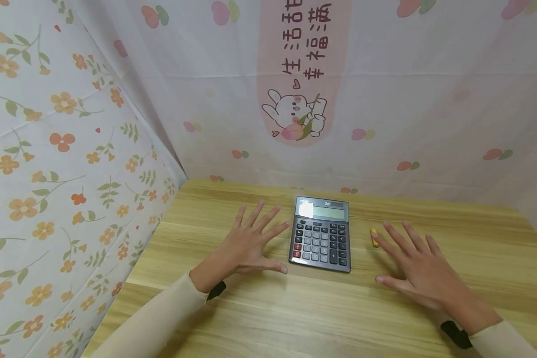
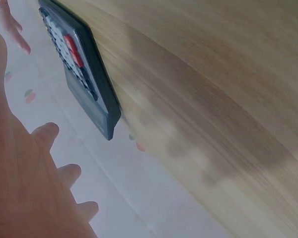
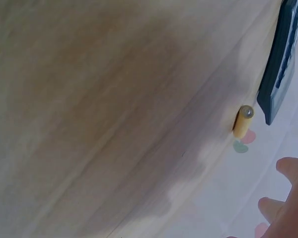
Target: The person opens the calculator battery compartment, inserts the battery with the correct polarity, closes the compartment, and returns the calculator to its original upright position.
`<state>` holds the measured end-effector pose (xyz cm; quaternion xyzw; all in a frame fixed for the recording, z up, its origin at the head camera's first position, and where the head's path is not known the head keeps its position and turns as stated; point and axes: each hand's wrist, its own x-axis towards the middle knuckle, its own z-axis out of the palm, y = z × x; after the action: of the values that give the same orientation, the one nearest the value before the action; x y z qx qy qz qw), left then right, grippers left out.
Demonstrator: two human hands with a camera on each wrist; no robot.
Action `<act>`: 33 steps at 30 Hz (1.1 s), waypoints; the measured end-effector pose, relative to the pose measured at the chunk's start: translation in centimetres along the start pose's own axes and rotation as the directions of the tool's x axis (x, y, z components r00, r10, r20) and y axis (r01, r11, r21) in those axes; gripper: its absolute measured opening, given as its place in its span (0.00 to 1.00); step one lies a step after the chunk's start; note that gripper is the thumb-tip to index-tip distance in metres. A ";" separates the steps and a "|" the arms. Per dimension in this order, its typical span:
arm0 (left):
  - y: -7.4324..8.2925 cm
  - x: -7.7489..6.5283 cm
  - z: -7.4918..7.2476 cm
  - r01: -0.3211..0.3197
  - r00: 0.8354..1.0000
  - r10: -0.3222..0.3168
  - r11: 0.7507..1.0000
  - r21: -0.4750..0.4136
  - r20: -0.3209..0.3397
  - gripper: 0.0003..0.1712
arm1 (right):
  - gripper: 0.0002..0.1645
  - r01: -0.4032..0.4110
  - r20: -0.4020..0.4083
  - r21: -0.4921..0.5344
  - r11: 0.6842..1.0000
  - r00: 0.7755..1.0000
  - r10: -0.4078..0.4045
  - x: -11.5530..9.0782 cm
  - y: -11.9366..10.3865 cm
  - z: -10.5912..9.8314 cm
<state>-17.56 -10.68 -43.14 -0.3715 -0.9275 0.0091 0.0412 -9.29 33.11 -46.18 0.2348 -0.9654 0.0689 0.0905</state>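
A dark grey calculator point(image 1: 319, 233) lies face up on the wooden table, its keys towards the person and its screen at the far end. To its left, my left hand point(image 1: 252, 243) is spread with straight fingers and holds nothing. On the right side my right hand point(image 1: 418, 268) is likewise spread and holds nothing. Just beyond its index fingertip lies a small yellow battery point(image 1: 374, 237), whose round metal end shows in the right wrist view. The left wrist view catches the calculator point(image 2: 79, 59) from its side, with two red keys visible.
The wooden table point(image 1: 268, 318) meets a white cloth backdrop point(image 1: 206, 99) printed with fruit and a rabbit. A flower-patterned cloth point(image 1: 62, 199) hangs along the left side. Dark bands point(image 1: 456, 334) show under both wrists.
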 end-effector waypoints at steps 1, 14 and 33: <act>0.0 0.0 0.1 -0.002 1.000 0.002 1.000 0.002 -0.006 0.63 | 0.59 -0.002 0.002 -0.002 1.000 1.000 0.002 0.0 0.1 0.0; -0.4 0.8 0.6 0.010 1.000 -0.010 0.998 -0.055 -0.001 0.62 | 0.60 -0.039 0.026 -0.001 0.999 0.999 0.039 0.4 0.7 0.2; -1.9 1.9 0.7 0.145 0.987 -0.146 0.650 -0.746 0.065 0.60 | 0.52 -0.123 0.028 0.339 0.933 0.992 0.121 2.1 2.1 -0.1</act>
<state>-20.32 -10.78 -43.62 -0.2803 -0.8758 -0.3762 -0.1139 -12.08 34.06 -45.89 0.1867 -0.9520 0.2390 0.0411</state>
